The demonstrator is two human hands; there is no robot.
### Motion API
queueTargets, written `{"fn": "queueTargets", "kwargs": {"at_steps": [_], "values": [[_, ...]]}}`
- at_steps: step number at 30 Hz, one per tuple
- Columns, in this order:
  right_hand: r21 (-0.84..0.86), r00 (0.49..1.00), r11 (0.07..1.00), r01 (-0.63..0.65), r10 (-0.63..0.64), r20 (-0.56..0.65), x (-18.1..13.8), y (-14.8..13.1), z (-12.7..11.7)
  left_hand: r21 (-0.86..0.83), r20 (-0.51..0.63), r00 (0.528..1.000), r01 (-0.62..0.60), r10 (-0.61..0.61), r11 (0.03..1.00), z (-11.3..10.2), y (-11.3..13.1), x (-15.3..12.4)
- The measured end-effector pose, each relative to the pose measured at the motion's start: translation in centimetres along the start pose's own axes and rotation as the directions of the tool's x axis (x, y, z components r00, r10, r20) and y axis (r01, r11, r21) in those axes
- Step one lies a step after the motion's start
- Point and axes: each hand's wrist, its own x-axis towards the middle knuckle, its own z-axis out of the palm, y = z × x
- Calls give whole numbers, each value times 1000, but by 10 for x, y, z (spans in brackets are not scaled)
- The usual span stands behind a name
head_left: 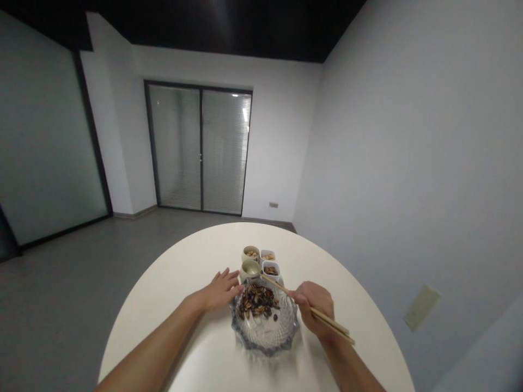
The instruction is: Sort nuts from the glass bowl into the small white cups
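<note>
Head view: beyond the glass bowl crowded cups and white dishes; at its right, right hand gripped chopsticks; at its left, left hand lay spread.

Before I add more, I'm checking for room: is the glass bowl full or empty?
Neither: the bowl is partly filled. Dark seeds lie toward its far side, while its near part shows mostly bare glass.

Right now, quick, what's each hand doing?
Left hand: open, fingers spread by the scalloped glass bowl, no held item visible.
Right hand: closed, holding chopsticks.
</note>
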Motion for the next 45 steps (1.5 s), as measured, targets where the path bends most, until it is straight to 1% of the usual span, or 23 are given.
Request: {"fn": "queueTargets", "kwargs": {"at_steps": [3,7,10,14,19,24,30,32,34,37,40,43,45], "values": [[21,999,999,47,-47,25,4,-2,4,-8,0,1000,-3,3,1000,-2,1,-2],[51,994,999,18,-23,103,11,-4,11,-26,-4,1000,-6,6,1000,-2,-1,-2],[84,992,996,25,-35,122,16,-5,17,-34,-5,1000,-14,13,999,0,-4,-1],[74,990,995,71,-79,118,19,-3,20,-41,-6,1000,-14,14,999,-1,-5,0],[46,986,991,124,-128,105,19,1,19,-31,-3,1000,1,-1,1000,-4,0,-1],[-1,985,991,136,-135,111,19,2,19,-39,1,1000,3,-3,999,-5,2,-2],[-10,987,988,153,-152,48,19,3,20,-33,-1,1000,0,0,999,-2,0,0],[-15,992,993,121,-121,27,17,3,20,-30,-6,1000,-2,2,1000,-1,0,1],[-24,998,998,61,-61,0,15,3,19,-31,-9,1000,-3,3,1000,-1,-1,1],[-21,996,996,-85,84,-39,11,2,13,-33,-6,1000,-4,4,999,-3,-1,1],[41,976,977,-208,210,-54,9,1,4,-32,-3,1000,-1,1,999,-4,0,1],[130,952,946,-298,304,-27,8,0,-2,-35,1,1000,1,-1,999,-4,1,1],[166,940,926,-338,341,9,7,-1,-3,-36,4,1000,-1,1,999,-4,2,1]]}}
